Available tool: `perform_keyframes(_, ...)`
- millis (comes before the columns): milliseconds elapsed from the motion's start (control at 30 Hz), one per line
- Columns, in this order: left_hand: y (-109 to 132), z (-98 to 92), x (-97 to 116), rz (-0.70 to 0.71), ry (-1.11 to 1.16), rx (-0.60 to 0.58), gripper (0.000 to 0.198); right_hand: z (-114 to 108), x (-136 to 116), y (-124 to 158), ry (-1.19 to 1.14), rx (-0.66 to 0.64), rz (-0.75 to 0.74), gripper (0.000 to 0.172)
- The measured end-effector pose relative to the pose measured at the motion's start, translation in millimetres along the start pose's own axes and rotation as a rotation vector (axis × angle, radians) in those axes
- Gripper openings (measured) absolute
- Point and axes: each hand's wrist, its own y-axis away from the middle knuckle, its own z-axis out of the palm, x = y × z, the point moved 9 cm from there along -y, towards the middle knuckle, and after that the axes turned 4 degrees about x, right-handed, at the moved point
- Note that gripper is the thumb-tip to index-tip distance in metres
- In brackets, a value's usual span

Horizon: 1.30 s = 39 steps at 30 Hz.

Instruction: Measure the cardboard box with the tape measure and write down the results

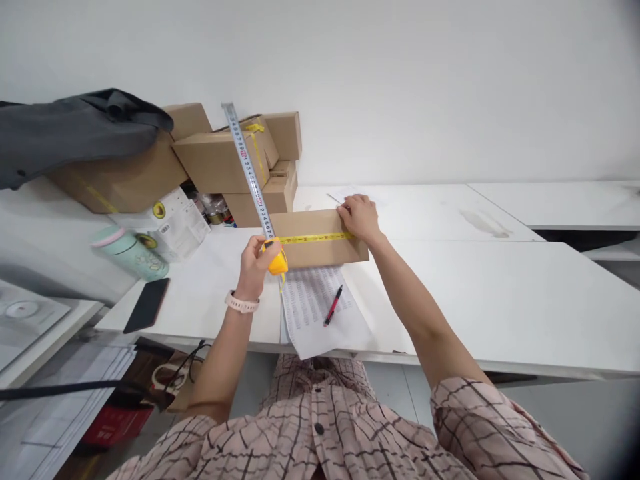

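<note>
We have a white table [500, 293] before us, with stacked cardboard boxes [215, 163] at its far left. Near its middle lies the brown carton [320, 253], partly over some printed sheets [307, 310]. Its sealing looks done: yellow packing tape [315, 238] runs lengthwise across the top. Our right hand [361, 217] rests on its far right corner, fingers bent; how firmly it grips, we cannot tell. Our left hand [255, 267] clasps the yellow tape measure [277, 257] at the carton's left end. The steel blade [250, 173] is drawn out, slanting away past that end, so we judge measuring under way. The red-and-black pen [333, 305] lies unheld on the sheets; whether any figure is noted there, we cannot tell.
</note>
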Motion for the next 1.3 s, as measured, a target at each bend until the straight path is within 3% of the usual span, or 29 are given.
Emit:
perform_keyframes(100,39,30.9,-13,-0.082,0.078,-0.144,0.045,13,-5,-12,-0.012,-0.075,-0.023,0.031)
perform_keyframes(200,86,62.9,-49,-0.275,0.168,-0.320,0.046,17,-4,-16,0.028,-0.060,-0.005,0.035)
perform_keyframes(367,127,81.2,-100,-0.423,0.213,-0.387,0.047,20,-6,-14,0.085,-0.047,-0.014,0.051)
perform_keyframes(600,144,74.2,-120,-0.475,0.154,-0.399,0.047,22,-5,-19,0.092,-0.025,0.053,0.064)
perform_keyframes(933,155,70.1,-132,-0.521,0.145,-0.416,0.050,29,-1,-26,0.069,0.062,0.113,0.057)
perform_keyframes(1300,144,68.6,-146,-0.405,-0.030,-0.405,0.046,35,2,-31,0.129,0.075,0.099,0.061)
